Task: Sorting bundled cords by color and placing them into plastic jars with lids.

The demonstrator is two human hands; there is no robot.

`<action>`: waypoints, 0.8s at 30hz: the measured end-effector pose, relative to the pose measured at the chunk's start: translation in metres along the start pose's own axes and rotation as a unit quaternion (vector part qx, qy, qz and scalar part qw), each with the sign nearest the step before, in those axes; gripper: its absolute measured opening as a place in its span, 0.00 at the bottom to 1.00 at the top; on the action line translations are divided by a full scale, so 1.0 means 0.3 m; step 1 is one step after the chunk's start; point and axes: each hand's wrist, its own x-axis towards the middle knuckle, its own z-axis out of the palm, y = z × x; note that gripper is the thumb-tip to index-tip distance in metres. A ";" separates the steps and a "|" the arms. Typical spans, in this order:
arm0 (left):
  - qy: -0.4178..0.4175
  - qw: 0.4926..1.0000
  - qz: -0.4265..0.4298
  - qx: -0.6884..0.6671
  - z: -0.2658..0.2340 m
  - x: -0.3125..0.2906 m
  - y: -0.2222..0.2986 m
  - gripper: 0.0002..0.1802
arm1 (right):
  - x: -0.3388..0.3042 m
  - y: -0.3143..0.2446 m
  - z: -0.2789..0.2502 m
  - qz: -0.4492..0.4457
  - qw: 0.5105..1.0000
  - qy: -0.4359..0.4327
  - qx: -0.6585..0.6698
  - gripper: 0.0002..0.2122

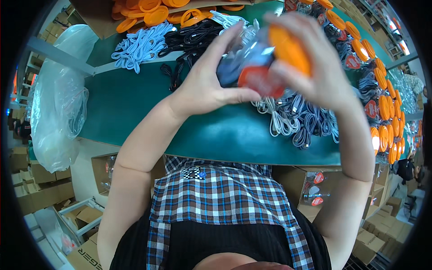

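A clear plastic jar (243, 56) with a red label lies tilted on its side between my hands, above the table. Dark and bluish cable coils show through its wall. My left hand (204, 83) is wrapped round the jar's body, with the thumb under the label. On the right, my right hand (321, 67) grips the orange lid (288, 47) at the jar's mouth. That hand is smeared by motion, and whether the lid sits fully on the jar I cannot tell. Bundles of grey and white cables (281, 119) lie on the table just below the jar.
A green table (130, 103) spans the view. At its back are light blue cables (141, 45), black cables (193, 38) and a carton of orange lids (153, 13). Rows of lidded jars (382, 105) line the right. A plastic bag (56, 103) hangs at left; open cartons (310, 189) stand below.
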 end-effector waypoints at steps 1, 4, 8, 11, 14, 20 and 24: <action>0.000 1.000 -0.001 0.000 -0.008 0.004 -0.015 0.51 | 0.026 0.106 -0.007 0.054 0.998 0.006 0.031 0.30; 0.097 0.993 0.020 0.059 -0.072 -0.039 -0.073 0.35 | 0.124 0.272 -0.056 0.213 0.976 -0.029 -0.041 0.29; 0.166 0.982 -0.062 0.063 -0.118 -0.115 -0.134 0.25 | 0.063 0.782 -0.024 0.088 0.952 -0.009 -0.292 0.26; 0.168 0.971 -0.091 0.145 -0.179 -0.236 -0.162 0.23 | 0.015 0.889 0.106 0.178 0.908 -0.033 -0.377 0.31; 0.165 0.953 -0.126 0.220 -0.211 -0.333 -0.194 0.21 | -0.028 0.993 0.174 0.224 0.887 -0.067 -0.397 0.31; 0.086 0.940 -0.118 0.308 -0.242 -0.435 -0.245 0.19 | -0.100 1.197 0.144 0.265 0.907 -0.057 -0.323 0.30; 0.106 0.940 -0.113 0.303 -0.277 -0.427 -0.265 0.19 | 0.008 0.940 0.184 0.156 0.822 -0.049 -0.545 0.26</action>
